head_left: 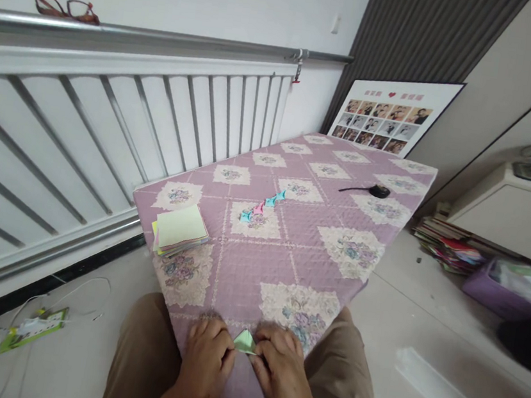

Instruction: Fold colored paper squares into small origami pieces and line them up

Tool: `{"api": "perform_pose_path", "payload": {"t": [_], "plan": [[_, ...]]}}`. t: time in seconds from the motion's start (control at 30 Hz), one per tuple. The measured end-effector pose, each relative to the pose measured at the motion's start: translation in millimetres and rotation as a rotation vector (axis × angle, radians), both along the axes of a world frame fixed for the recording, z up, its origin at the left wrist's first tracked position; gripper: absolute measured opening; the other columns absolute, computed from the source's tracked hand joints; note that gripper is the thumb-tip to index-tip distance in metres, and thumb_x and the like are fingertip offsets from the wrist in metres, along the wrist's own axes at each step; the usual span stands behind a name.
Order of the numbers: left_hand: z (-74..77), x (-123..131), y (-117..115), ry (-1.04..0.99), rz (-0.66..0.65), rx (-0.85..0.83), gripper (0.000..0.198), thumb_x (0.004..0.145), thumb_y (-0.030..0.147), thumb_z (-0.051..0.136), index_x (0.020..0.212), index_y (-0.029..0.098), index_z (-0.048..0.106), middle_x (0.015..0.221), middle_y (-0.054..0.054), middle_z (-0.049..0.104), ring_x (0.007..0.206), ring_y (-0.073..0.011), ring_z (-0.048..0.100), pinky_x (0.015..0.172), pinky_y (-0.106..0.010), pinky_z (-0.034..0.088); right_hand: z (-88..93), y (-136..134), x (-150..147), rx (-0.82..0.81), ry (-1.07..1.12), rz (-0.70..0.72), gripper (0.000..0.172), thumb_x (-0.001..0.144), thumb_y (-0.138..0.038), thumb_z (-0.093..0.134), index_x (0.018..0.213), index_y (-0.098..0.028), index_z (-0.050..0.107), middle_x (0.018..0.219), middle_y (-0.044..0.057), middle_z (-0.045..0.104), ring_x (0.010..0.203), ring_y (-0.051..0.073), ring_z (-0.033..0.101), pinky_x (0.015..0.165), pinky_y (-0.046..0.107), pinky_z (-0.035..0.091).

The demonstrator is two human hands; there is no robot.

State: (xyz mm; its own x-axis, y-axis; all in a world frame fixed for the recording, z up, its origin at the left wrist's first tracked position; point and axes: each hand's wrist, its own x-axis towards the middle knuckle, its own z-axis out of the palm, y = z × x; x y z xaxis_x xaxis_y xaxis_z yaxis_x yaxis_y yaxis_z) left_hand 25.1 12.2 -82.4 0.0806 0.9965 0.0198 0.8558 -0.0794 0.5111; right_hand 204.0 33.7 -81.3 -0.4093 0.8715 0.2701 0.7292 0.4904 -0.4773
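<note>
A small light-green folded paper [244,342] with a pointed top lies at the near end of the cloth-covered table. My left hand [209,355] pinches its left corner, fingers curled. On the opposite corner my right hand [282,362] is closed in the same way. Farther up the cloth stand several small folded paper figures in a slanting row, among them a blue one [246,216] and a pink one [258,208]. A stack of coloured paper sheets [181,227], pale yellow-green on top, rests near the table's left edge.
The table wears a purple flowered tablecloth [257,269]. A black object with a thin tail [379,192] lies toward its far right. A white radiator [208,114] runs along the left, with glasses [67,9] on the pipe above. A photo board [386,120] leans behind.
</note>
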Motion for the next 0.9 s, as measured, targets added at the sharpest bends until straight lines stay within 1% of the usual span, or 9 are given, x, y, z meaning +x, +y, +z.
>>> {"api": "perform_pose_path", "payload": {"t": [0.1, 0.23, 0.37, 0.57, 0.77, 0.9], "plan": [[1.9, 0.8, -0.4, -0.017, 0.027, -0.008, 0.013, 0.084, 0.016, 0.052, 0.076, 0.022, 0.061, 0.092, -0.003, 0.060, 0.092, -0.0217, 0.049, 0.086, -0.039, 0.031, -1.6, -0.4, -3.0, 0.018, 0.010, -0.041, 0.008, 0.083, -0.020, 0.061, 0.077, -0.024, 0.059, 0.094, 0.001, 0.063, 0.094, 0.021, 0.055, 0.089, 0.039, 0.035], [2.1, 1.7, 0.5, -0.002, 0.038, -0.037, 0.012, 0.086, 0.019, 0.051, 0.077, 0.022, 0.060, 0.091, -0.003, 0.059, 0.092, -0.0219, 0.049, 0.085, -0.039, 0.030, -5.6, 0.3, -6.7, 0.049, 0.028, -0.106, 0.014, 0.086, -0.026, 0.057, 0.072, -0.024, 0.058, 0.087, 0.001, 0.061, 0.087, 0.020, 0.054, 0.082, 0.036, 0.036], [0.1, 1.7, 2.5, 0.017, 0.039, -0.048, 0.013, 0.087, 0.021, 0.050, 0.078, 0.022, 0.060, 0.091, -0.003, 0.059, 0.091, -0.0226, 0.049, 0.085, -0.040, 0.029, -10.0, 0.7, -8.9, 0.053, 0.005, -0.162, 0.019, 0.087, -0.031, 0.057, 0.070, -0.022, 0.057, 0.083, 0.003, 0.058, 0.084, 0.021, 0.052, 0.078, 0.036, 0.037], [-0.7, 1.7, 4.6, 0.061, 0.040, -0.058, 0.015, 0.089, 0.025, 0.049, 0.080, 0.022, 0.060, 0.091, -0.004, 0.059, 0.093, -0.0238, 0.049, 0.082, -0.040, 0.029, -9.2, 2.4, -10.8, 0.032, -0.009, -0.212, 0.024, 0.086, -0.033, 0.057, 0.065, -0.022, 0.056, 0.079, 0.005, 0.055, 0.081, 0.022, 0.050, 0.074, 0.036, 0.037], [1.1, 3.6, 6.7, 0.120, 0.041, -0.074, 0.018, 0.090, 0.028, 0.047, 0.081, 0.021, 0.061, 0.092, -0.005, 0.060, 0.092, -0.0246, 0.049, 0.082, -0.040, 0.028, -8.0, 3.9, -12.7, 0.004, -0.015, -0.239, 0.023, 0.084, -0.032, 0.060, 0.064, -0.022, 0.055, 0.076, 0.004, 0.054, 0.078, 0.022, 0.049, 0.072, 0.035, 0.036], [4.0, 4.7, 9.8, 0.160, 0.040, -0.095, 0.017, 0.089, 0.027, 0.048, 0.080, 0.021, 0.060, 0.092, -0.006, 0.060, 0.093, -0.0254, 0.049, 0.081, -0.041, 0.028, -7.9, 4.8, -13.3, -0.013, -0.004, -0.253, 0.023, 0.082, -0.032, 0.063, 0.063, -0.022, 0.055, 0.074, 0.003, 0.054, 0.078, 0.021, 0.049, 0.072, 0.034, 0.035]]}}
